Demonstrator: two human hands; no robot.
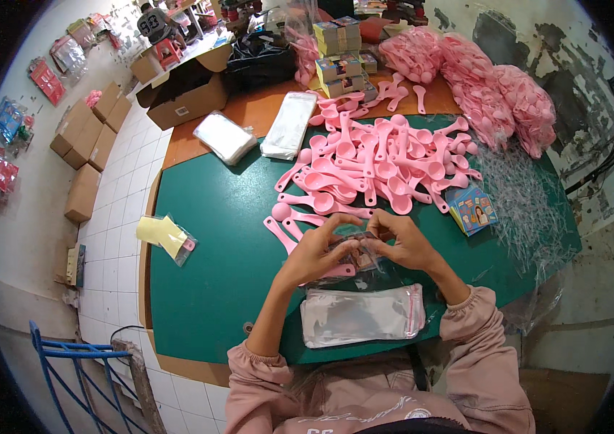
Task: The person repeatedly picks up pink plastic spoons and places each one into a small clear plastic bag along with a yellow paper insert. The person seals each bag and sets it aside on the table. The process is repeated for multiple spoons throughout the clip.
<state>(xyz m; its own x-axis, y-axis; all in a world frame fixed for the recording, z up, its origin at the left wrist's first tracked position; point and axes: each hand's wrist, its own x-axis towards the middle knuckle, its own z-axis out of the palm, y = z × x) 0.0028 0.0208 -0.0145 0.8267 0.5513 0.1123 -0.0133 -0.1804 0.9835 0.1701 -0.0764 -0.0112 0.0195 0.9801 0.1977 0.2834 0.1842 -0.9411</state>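
Both my hands are closed on a small clear plastic bag [365,278] at the middle of the green table. A printed card [360,254] shows at the bag's upper part, between my fingers; how far inside it lies I cannot tell. My left hand [314,249] pinches the left side, my right hand [407,242] the right. Just below lies a stack of clear plastic bags [361,315]. Beyond my hands spreads a heap of pink measuring spoons [372,163], a few reaching close to my left hand. A stack of printed cards [472,210] sits to the right.
Near the green table's [206,289] left edge lie packed bags with yellow cards [162,235]. Farther back are two bag stacks [289,124], an open carton [188,94], bundled cards [339,58] and sacks of pink spoons [477,87]. Clear plastic strips [527,202] cover the right side.
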